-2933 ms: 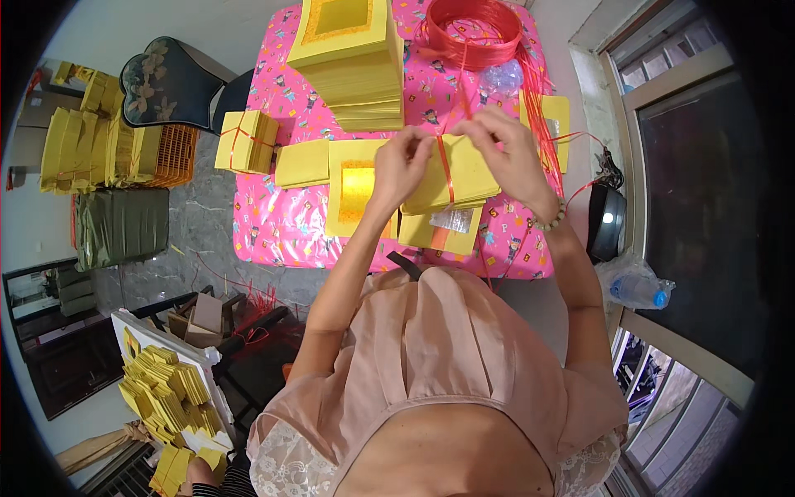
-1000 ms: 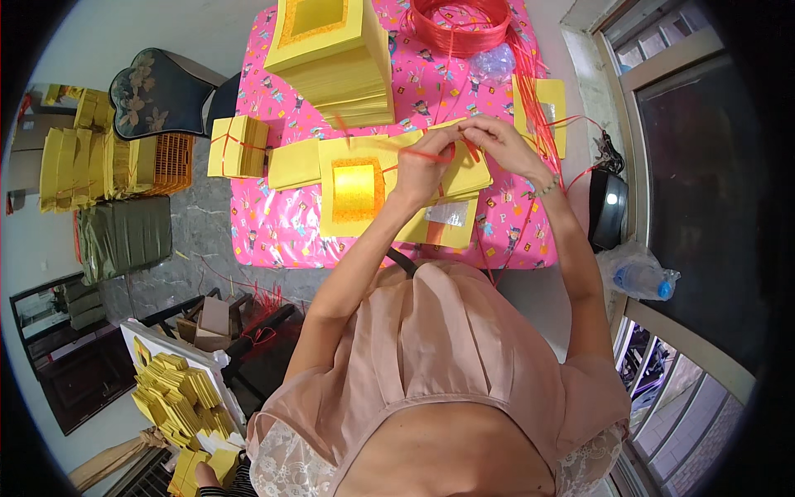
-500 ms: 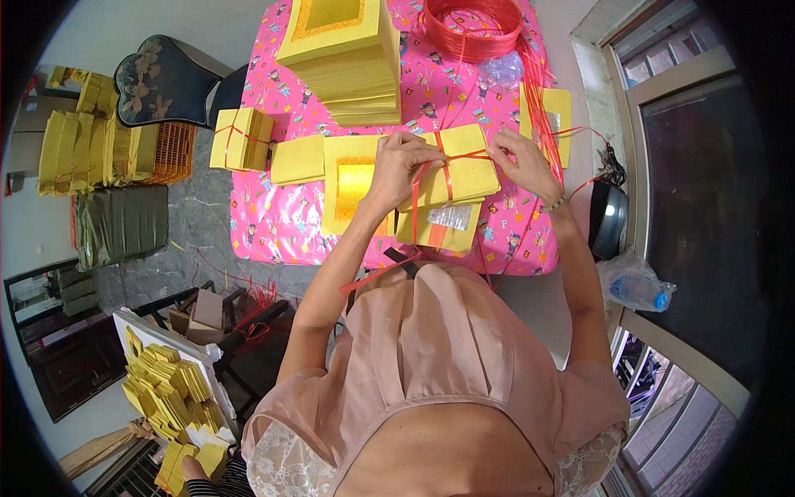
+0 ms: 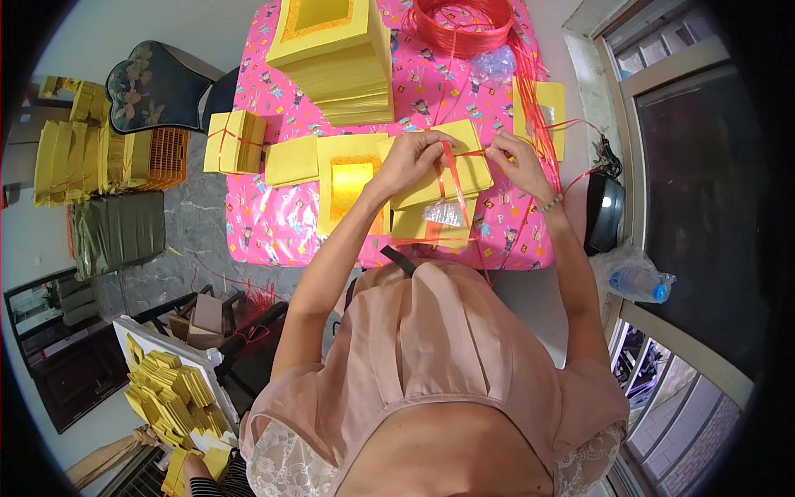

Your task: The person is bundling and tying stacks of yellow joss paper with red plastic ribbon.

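Observation:
A bundle of yellow paper sheets [image 4: 476, 178] lies near the table's front edge, with red plastic ribbon [image 4: 455, 178] crossing its top. My left hand [image 4: 410, 161] rests on the bundle's left part, fingers pinched on the ribbon near where the strands cross. At the bundle's right edge my right hand [image 4: 520, 163] is closed on the ribbon, drawn taut between the two hands. A loose strand hangs down toward me over a flat yellow sheet with a silver patch [image 4: 443, 215], partly under the bundle. Left of it lies a sheet with a gold square [image 4: 351, 182].
A tall yellow paper stack [image 4: 348, 83] stands at the back, beside a red ribbon coil [image 4: 464, 29]. A tied bundle [image 4: 235, 142] sits at the left table edge. A chair [image 4: 153, 87] is beyond it. A plastic bottle [image 4: 638, 282] lies by the window at right.
My left hand has turned, and the ribbon end in it now loops up over the bundle. The loose strand has swung to the right. The whole view has shifted slightly.

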Demonstrator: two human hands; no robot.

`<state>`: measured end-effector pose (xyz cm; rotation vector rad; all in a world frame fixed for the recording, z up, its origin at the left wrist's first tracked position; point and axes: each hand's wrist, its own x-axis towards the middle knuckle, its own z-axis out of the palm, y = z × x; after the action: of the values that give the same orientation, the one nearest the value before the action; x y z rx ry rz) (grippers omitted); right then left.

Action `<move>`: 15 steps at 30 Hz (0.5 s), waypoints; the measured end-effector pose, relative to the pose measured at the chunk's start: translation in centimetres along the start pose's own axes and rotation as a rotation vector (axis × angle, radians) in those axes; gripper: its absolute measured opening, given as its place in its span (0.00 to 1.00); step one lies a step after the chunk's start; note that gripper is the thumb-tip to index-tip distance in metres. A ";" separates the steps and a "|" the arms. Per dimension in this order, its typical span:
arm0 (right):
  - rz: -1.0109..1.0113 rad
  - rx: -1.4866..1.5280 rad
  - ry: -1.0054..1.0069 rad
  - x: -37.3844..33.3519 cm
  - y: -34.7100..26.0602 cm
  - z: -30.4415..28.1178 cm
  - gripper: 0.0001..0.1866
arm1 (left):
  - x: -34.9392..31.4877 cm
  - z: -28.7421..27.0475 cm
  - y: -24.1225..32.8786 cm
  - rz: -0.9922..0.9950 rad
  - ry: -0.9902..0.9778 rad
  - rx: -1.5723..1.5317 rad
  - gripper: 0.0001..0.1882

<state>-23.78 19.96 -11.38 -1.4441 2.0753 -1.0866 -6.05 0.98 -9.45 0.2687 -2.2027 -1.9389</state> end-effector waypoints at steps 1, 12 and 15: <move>0.027 -0.035 -0.025 -0.1 0.4 -0.1 0.13 | -0.2 -0.1 0.0 -0.002 -0.001 0.001 0.14; -0.209 -0.155 0.175 0.4 -4.1 -0.4 0.07 | 1.4 0.5 0.4 -0.176 0.143 0.418 0.12; -0.225 -0.150 0.188 1.1 -5.3 0.1 0.06 | 1.6 1.8 0.3 -0.106 0.227 0.606 0.12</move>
<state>-20.92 18.03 -7.21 -1.7426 2.2038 -1.2156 -8.09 2.30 -9.28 0.6642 -2.5908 -1.1546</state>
